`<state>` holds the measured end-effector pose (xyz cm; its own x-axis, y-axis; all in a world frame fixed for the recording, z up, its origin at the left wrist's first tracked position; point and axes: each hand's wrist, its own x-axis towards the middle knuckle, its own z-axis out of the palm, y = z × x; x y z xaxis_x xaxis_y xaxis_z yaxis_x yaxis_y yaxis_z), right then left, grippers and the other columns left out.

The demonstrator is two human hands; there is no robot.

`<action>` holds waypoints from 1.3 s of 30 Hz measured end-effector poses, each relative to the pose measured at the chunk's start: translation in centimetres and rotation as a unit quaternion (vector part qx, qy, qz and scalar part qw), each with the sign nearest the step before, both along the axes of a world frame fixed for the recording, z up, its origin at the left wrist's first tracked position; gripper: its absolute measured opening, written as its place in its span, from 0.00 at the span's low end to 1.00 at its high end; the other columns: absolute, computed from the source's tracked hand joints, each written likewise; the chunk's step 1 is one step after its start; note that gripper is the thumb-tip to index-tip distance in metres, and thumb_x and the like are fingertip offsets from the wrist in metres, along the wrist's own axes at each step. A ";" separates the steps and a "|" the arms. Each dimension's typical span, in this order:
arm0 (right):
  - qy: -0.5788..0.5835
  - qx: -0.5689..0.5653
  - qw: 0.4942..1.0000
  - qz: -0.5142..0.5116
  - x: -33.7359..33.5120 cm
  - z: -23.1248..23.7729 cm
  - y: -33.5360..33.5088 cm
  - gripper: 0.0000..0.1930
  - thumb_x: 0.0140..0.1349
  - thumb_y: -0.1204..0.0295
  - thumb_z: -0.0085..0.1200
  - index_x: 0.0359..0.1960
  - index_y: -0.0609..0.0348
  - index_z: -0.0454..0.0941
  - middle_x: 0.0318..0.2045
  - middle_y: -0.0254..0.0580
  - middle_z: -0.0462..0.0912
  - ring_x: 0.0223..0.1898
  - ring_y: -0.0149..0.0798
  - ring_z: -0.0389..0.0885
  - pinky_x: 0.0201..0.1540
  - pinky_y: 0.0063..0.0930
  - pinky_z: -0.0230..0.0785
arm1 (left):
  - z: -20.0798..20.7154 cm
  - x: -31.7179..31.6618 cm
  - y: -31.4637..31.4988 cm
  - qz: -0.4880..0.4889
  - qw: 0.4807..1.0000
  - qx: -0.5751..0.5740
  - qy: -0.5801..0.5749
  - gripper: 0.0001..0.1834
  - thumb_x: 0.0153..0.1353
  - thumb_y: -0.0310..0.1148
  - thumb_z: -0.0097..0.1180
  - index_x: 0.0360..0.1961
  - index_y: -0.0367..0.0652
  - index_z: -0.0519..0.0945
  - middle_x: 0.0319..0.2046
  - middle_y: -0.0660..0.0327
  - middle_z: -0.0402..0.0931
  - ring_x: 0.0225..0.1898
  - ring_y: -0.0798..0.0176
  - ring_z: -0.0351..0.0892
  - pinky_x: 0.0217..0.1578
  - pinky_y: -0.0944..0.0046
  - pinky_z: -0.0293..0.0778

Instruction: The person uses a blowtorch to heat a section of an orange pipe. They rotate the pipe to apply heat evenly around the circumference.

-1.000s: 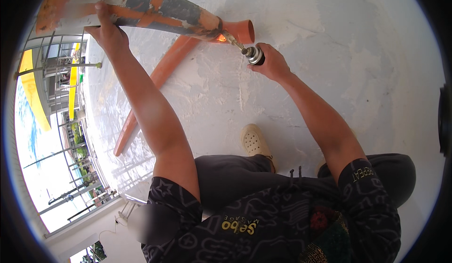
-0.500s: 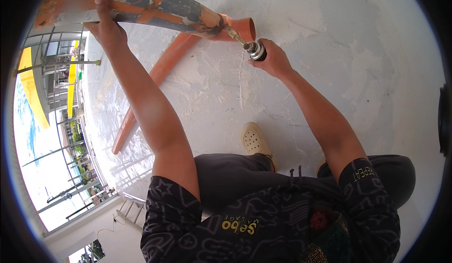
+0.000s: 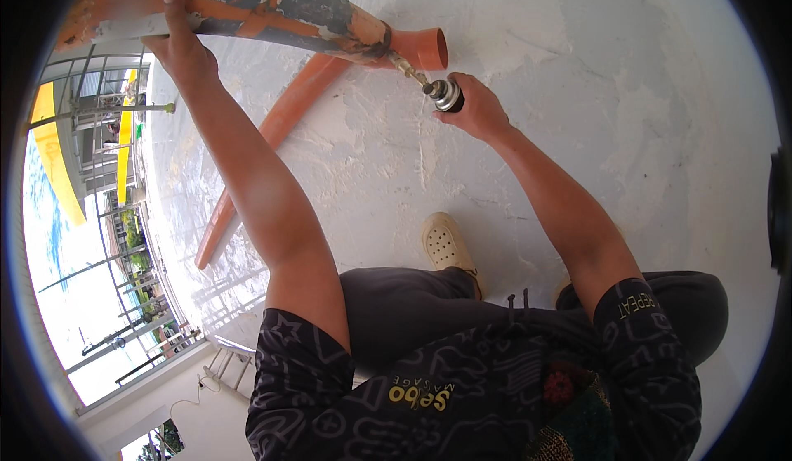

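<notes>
Bright daylight comes from the left, where the sky (image 3: 51, 255) burns out to white and the grey floor (image 3: 396, 180) glares along that side. Elsewhere light falls soft and even. Edges curve toward a black, blue-fringed border; blur smears the paint-splotched pipe's (image 3: 272, 3) left end.

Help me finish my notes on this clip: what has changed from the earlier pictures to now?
The bright orange glow at the charred end of the patchy pipe, seen a second ago, no longer shows. Nothing was taken hold of or let go: the left hand still grips that pipe, the right hand still holds the torch near its end. The scene otherwise looks much the same.
</notes>
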<state>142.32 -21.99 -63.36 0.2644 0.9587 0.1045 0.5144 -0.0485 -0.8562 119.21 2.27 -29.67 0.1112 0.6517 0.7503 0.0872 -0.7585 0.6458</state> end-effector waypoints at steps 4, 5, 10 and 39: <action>0.001 0.003 1.000 0.007 -0.4 -1.1 0.7 0.37 0.54 0.57 0.80 0.62 0.57 0.76 0.56 0.52 0.84 0.58 0.56 0.85 0.61 0.49 0.79 | -1.2 0.2 0.4 0.004 1.000 0.009 -0.028 0.61 0.59 0.56 0.80 0.77 0.29 0.56 0.69 0.47 0.69 0.72 0.52 0.68 0.74 0.50 0.60; 0.001 0.003 1.000 0.011 -0.5 -1.4 0.8 0.37 0.54 0.57 0.80 0.62 0.58 0.76 0.55 0.52 0.84 0.58 0.56 0.85 0.61 0.50 0.79 | -1.4 0.3 0.4 0.004 1.000 0.009 -0.024 0.61 0.59 0.56 0.80 0.77 0.29 0.56 0.69 0.47 0.69 0.72 0.52 0.68 0.74 0.50 0.60; -0.001 -0.005 1.000 0.025 -1.1 -3.2 1.3 0.38 0.54 0.57 0.81 0.63 0.58 0.76 0.55 0.53 0.84 0.57 0.57 0.85 0.60 0.50 0.79 | -2.6 0.6 0.6 0.005 1.000 0.023 -0.007 0.60 0.59 0.55 0.80 0.78 0.31 0.58 0.68 0.48 0.70 0.71 0.51 0.69 0.73 0.50 0.61; -0.003 -0.011 1.000 0.019 -4.1 -12.0 8.1 0.38 0.54 0.56 0.80 0.62 0.58 0.76 0.55 0.53 0.84 0.57 0.57 0.85 0.61 0.49 0.79 | -9.5 -3.3 9.2 -0.006 1.000 -0.013 -0.006 0.47 0.66 0.46 0.77 0.75 0.34 0.64 0.67 0.51 0.74 0.69 0.53 0.74 0.72 0.50 0.68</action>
